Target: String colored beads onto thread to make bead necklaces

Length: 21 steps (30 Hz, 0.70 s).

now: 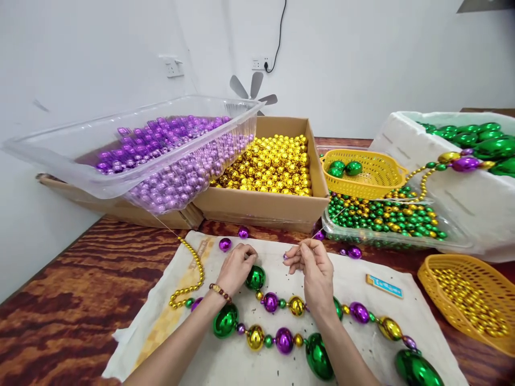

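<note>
Stringing looks to be the step in hand. Right hand [316,271]: thumb and forefinger pinch a thread [328,224] that slants up toward the bin [370,236]; a small bead [285,256] (purple, or so it appears) sits at its other fingertips. Left hand [237,265]: fingers curled, tips drawn together, just beside a green ball [256,279]; what they grip, if anything, I cannot tell. The strand [284,340] lies in bent rows on the cloth [354,279]. Judgement: the next move calls for lining up the bead's hole with the thread, under a steady right pinch.
</note>
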Each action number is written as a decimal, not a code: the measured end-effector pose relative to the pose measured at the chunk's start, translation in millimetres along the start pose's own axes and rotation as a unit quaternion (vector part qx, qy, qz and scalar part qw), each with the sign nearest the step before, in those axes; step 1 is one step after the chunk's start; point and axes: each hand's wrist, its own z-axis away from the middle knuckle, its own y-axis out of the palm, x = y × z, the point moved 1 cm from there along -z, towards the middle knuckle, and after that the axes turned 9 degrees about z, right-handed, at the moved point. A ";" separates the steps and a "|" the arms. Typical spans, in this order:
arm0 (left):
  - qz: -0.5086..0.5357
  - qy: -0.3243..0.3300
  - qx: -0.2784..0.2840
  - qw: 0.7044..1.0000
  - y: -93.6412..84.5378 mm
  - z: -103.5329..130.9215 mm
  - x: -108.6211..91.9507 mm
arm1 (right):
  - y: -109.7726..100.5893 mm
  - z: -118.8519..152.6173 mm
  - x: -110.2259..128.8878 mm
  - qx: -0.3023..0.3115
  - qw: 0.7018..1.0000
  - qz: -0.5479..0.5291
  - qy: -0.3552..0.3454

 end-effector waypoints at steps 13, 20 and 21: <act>-0.026 0.039 -0.051 0.998 -29.3 -4.5 -26.0 | 8.9 15.2 -33.6 0.112 0.990 0.038 0.076; -0.086 0.216 -0.114 0.966 -60.7 -88.8 -132.9 | 9.4 16.4 -45.4 0.162 0.980 0.044 0.109; -0.101 0.200 -0.099 0.970 -62.9 -111.0 -140.0 | 9.4 16.7 -45.0 0.161 0.980 0.046 0.110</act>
